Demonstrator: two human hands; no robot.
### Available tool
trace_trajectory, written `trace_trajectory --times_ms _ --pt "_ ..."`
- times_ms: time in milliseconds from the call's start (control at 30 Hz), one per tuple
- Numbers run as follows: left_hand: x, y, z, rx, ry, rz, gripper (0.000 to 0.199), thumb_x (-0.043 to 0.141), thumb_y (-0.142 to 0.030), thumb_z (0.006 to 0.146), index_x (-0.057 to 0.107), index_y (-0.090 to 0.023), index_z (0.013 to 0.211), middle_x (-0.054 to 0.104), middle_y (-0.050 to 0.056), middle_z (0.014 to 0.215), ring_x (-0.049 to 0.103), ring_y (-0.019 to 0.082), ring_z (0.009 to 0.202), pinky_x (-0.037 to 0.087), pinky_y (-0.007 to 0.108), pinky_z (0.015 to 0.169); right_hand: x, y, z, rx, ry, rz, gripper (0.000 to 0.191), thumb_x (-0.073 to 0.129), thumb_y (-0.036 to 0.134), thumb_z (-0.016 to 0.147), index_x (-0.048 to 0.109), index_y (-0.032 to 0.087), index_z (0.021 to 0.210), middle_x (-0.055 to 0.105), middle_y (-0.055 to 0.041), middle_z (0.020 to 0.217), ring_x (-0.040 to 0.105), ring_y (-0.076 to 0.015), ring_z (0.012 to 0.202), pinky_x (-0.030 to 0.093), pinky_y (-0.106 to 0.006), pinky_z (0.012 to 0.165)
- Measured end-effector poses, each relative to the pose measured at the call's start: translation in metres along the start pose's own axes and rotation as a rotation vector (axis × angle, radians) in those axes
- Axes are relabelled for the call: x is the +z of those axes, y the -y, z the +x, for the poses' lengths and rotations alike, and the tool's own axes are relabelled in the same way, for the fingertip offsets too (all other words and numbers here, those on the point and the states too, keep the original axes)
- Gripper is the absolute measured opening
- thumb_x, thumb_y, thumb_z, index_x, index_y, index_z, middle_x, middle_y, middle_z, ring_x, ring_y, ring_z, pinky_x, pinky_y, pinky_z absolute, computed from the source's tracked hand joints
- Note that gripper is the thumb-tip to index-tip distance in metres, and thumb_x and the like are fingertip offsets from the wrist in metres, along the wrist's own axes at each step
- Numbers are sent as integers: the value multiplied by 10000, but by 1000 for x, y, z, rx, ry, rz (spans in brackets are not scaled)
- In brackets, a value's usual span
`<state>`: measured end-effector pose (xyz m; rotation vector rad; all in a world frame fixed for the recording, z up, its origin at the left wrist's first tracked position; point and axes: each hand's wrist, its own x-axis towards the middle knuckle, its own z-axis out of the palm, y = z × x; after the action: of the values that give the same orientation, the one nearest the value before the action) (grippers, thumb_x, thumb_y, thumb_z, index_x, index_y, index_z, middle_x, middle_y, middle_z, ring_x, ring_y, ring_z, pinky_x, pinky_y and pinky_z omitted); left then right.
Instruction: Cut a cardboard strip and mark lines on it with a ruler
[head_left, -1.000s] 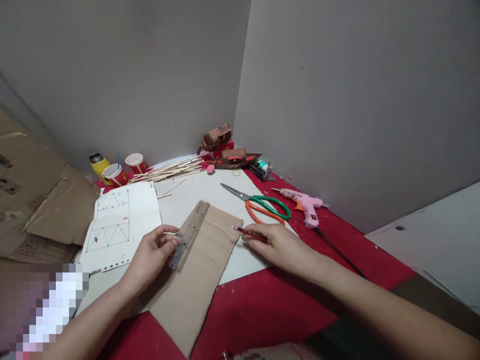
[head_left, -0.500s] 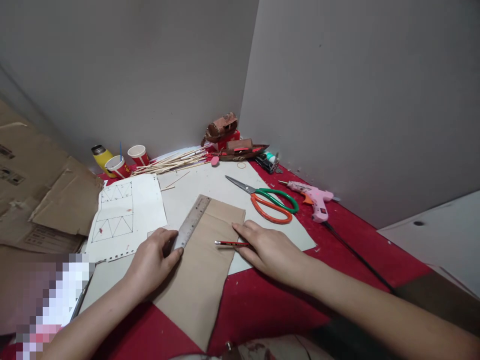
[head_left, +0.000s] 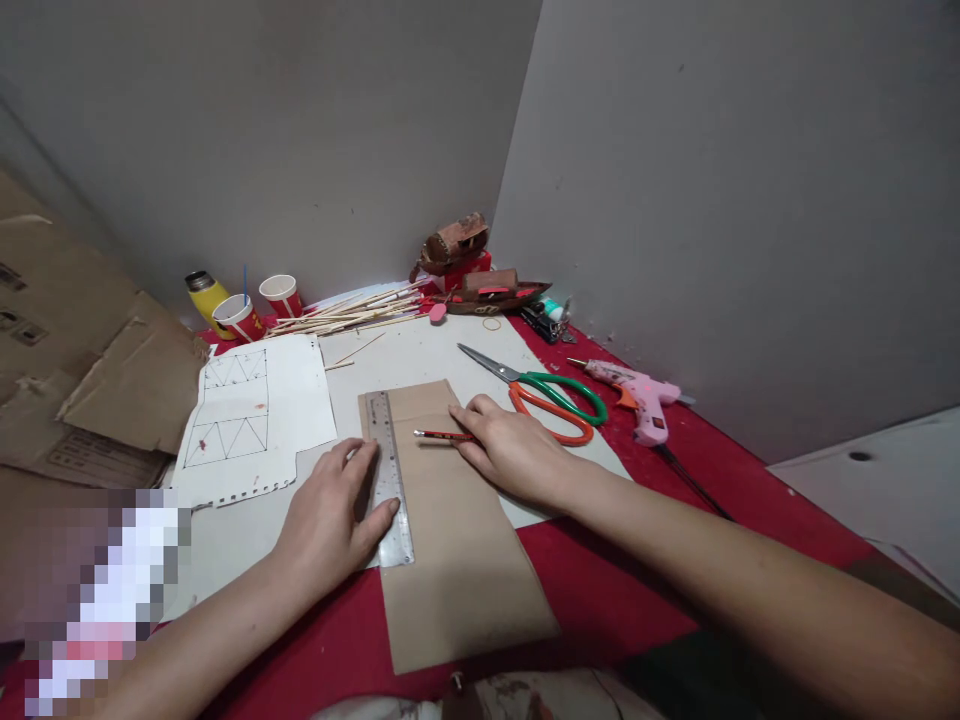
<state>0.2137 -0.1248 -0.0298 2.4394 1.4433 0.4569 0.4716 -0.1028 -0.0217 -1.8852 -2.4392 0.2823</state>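
A metal ruler (head_left: pixel 391 480) lies lengthwise along the left side of a brown cardboard piece (head_left: pixel 450 540). My left hand (head_left: pixel 334 510) grips the ruler, thumb on its face and fingers at its left edge. A red and black pencil (head_left: pixel 442 435) sits in my right hand (head_left: pixel 517 450), its silver end pointing left over the cardboard. The fingertips of that hand touch the cardboard's right edge. Just beyond my right hand lie scissors (head_left: pixel 517 378) with one green and one orange handle. To the left is a sheet of paper (head_left: pixel 292 400) with drawn triangle patterns.
A pink glue gun (head_left: pixel 645 395) with a black cord rests on the red tablecloth (head_left: pixel 750 510). Thin wooden sticks (head_left: pixel 352 312), paper cups (head_left: pixel 238 318), a yellow bottle (head_left: pixel 208 298) and a brown model boat (head_left: pixel 495 290) stand at the back. Large cardboard (head_left: pixel 135 385) leans at left.
The cardboard and ruler have turned from slanting to nearly straight away from me. My right hand, with the pencil, has moved slightly up along the cardboard's edge. The view shifted a little.
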Motion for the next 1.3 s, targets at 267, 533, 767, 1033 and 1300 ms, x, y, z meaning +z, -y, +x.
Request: trace_trajectory --times_ms 267,533,767,1033,1300 --pt "24 1 -2 183 -39 264 729 540 -543 915 449 -84 1474 429 253 1535 360 399 1453 333 599 1150 11 -7 7 -34 -30 4 465 468 286 982 500 195 1437 613 -114 1204 670 -238 947 396 -289 591" --pt "29 -10 -3 276 -95 398 776 456 -601 928 526 23 1384 548 322 1396 494 438 1349 385 607 1096 15 -10 5 -16 22 2 506 488 261 972 477 176 1471 615 -120 1238 667 -263 977 434 -318 640" --pt "28 -16 -5 262 -67 397 809 523 -609 880 510 9 1401 531 318 1417 490 439 1353 370 607 1109 17 -8 1 6 -12 29 496 501 255 968 497 181 1458 644 -118 1173 662 -273 996 435 -309 655" --pt "5 -36 9 198 289 255 795 574 -218 767 379 -7 1508 277 278 1589 266 403 1486 283 601 1180 18 -9 -3 -11 -42 54 489 496 239 968 513 134 1446 661 -132 1139 678 -269 950 469 -327 684" --pt "-16 -12 41 397 324 460 576 420 -65 911 463 -107 1484 463 170 1536 427 389 1412 372 620 1117 16 -10 -4 -10 -54 85 470 519 249 968 550 149 1427 688 -128 1125 699 -289 969 508 -342 714"
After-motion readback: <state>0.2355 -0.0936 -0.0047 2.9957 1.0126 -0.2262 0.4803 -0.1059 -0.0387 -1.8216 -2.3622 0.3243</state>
